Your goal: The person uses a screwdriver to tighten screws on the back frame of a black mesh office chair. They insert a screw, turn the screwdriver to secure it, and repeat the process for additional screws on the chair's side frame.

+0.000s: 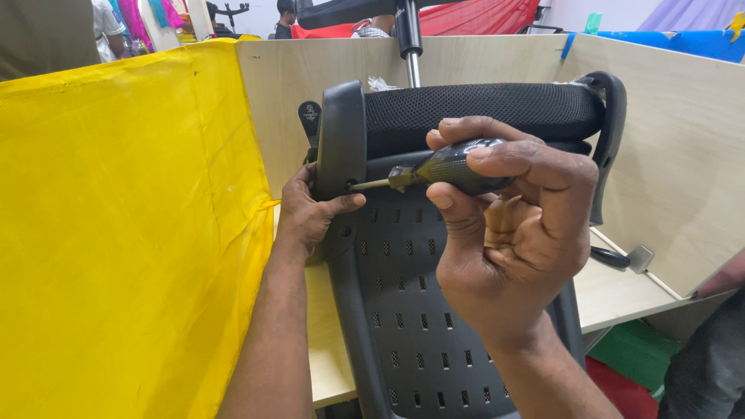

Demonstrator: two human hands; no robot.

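Far left: one yellow cloth (116, 233) draped over the divider, filling that whole side. Next along, left hand (310, 209) wrapped round the black armrest bracket (341, 147) of the chair, thumb pressed on its face, grip closed snug on the plastic edge.

Key relation right there: screw hole (351, 186) in the bracket sits directly left of the right hand, and the screwdriver (442, 169) lies almost level, long axis running right to left, metal tip pointed into that hole, apparently touching. Left hand nearer the screw spot, right hand further back along the shaft line.

Then the right hand (504, 233), grip fully closed round the dark speckled handle, fingers curled over, thumb on top.

Underneath and behind: chair on its side on the pale wooden worktop (621, 291), black perforated seat shell (411, 310) facing the camera, mesh cushion (481, 109) above it, gas-lift post (409, 39) sticking up.

Count: one screwdriver, one chair, two armrest brackets (second one (613, 132) at far right), two hands. Bottom right corner, somebody else's dark sleeve (710, 365), just barely in shot.
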